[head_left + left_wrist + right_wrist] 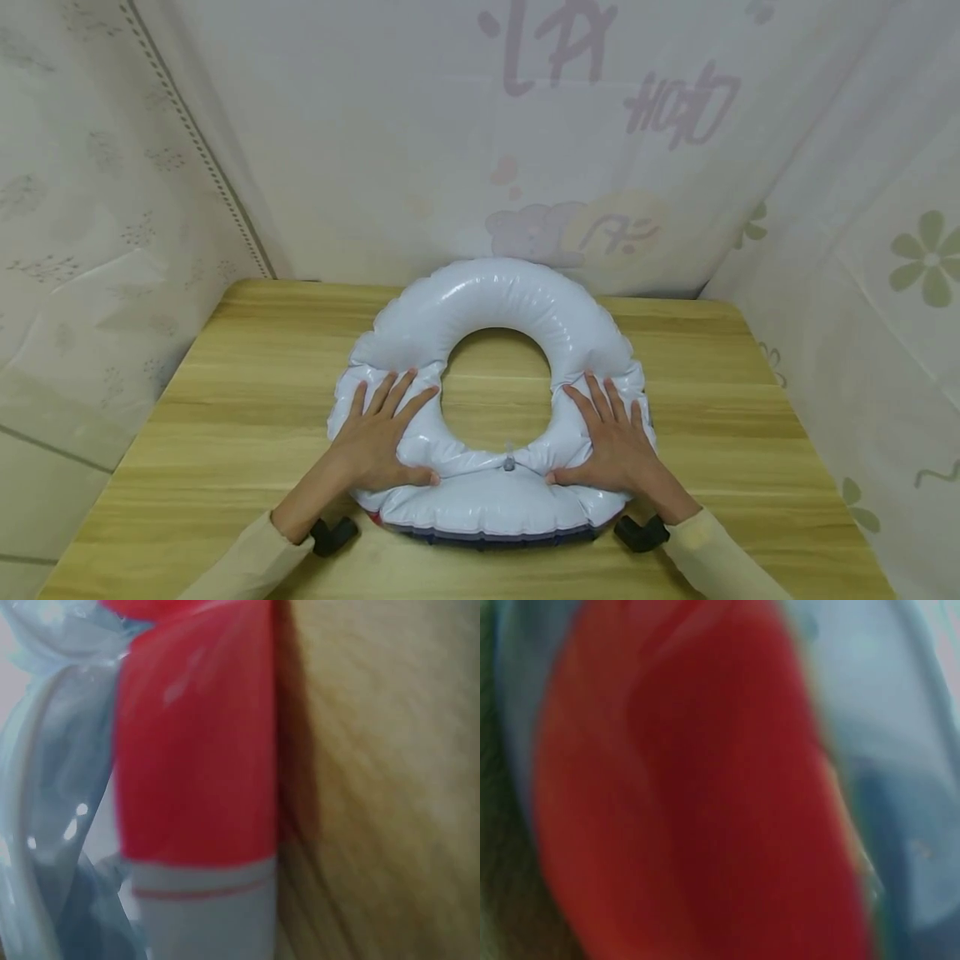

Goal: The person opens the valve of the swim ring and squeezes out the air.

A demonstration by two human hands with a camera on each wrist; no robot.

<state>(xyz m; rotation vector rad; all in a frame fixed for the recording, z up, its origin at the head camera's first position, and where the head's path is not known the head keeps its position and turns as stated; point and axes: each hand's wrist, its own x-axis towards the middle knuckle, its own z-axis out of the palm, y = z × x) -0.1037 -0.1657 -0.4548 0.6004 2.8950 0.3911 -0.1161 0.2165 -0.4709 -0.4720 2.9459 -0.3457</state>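
Observation:
A white inflatable swim ring (498, 292) lies on the wooden table, its shiny upper side facing up. On its left side my left hand (378, 442) presses down with fingers spread. My right hand (615, 446) does the same on the right side, and the vinyl dents and wrinkles beneath both palms. Between the two thumbs, by the inner rim, stands a small clear valve (509, 461). In the left wrist view the ring's outer side shows a red patch (199, 750) above a white one. A blurred red area (735, 780) fills much of the right wrist view.
The wooden table (750, 467) extends on both sides of the ring. Pale printed curtains (360, 150) hang behind it and at the sides. Black wrist-worn pieces (335, 536) sit below each wrist near the table's front.

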